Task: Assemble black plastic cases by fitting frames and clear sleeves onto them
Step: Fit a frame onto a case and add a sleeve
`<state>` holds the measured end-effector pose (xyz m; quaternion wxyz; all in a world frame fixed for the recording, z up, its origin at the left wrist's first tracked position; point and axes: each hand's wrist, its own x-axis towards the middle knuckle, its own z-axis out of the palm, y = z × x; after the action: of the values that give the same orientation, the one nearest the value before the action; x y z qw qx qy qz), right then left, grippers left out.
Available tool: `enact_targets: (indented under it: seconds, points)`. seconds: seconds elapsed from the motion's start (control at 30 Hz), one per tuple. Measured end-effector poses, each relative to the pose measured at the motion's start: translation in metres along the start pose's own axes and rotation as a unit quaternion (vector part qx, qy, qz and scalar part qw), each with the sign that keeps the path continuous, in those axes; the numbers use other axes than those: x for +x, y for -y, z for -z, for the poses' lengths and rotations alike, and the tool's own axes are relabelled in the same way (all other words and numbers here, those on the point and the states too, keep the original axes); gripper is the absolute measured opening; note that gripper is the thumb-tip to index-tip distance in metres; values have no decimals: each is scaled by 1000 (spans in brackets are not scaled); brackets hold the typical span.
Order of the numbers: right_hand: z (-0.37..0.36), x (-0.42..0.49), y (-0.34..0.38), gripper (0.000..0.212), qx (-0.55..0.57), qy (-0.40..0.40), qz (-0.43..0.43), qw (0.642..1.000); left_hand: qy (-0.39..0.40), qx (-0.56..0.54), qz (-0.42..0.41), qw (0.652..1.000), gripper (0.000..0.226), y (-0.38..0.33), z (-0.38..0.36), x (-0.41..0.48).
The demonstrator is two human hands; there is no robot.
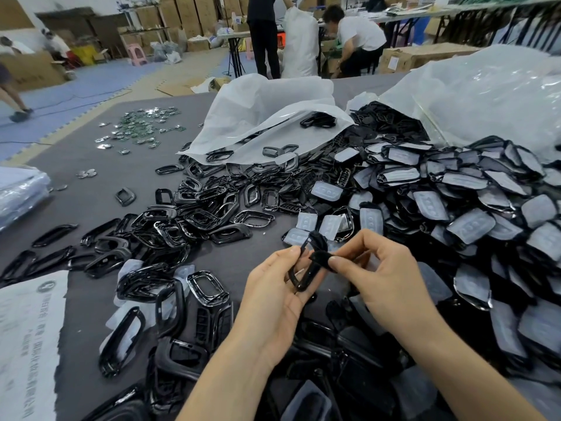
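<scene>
Both hands, left [274, 287] and right [384, 268], pinch one black frame [303, 268] between them above the pile.

Head-worn wide-angle view, forward and down (close above the hands [273, 296]) over the table [91, 205].

On the table [91, 205], loose frames [194, 214] spread left and centre, while sleeved cases [461, 189] heap up on the right. Behind them lie two bags [258, 110], mouths facing the heaps. Circuit boards [142, 126] sit far back left; a sack [27, 329] lies near left.
</scene>
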<state>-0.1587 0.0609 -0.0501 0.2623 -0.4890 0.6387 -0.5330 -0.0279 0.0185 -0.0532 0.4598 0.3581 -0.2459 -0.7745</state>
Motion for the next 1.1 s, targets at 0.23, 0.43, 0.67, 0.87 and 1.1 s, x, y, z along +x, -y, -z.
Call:
enact_targets:
  seconds: [0.23, 0.43, 0.67, 0.87, 1.1]
  points:
    - [2, 4, -4, 19, 10, 22, -14, 1000, 39, 1, -14, 999, 4, 2, 1, 2]
    - [1, 6, -9, 21, -10, 39, -16, 999, 7, 299, -275, 914, 35, 4, 4, 1]
    - [2, 6, -10, 23, -12, 19, -7, 1000, -4, 404, -346, 847, 32, 2, 6, -1]
    - [2, 7, -8, 18, 33, 8, -11, 999, 1, 301, -259, 918, 30, 1, 3, -1]
    - [2, 5, -1, 28, 43, -3, 50, 998, 77, 264, -160, 948, 24, 2, 0, -3]
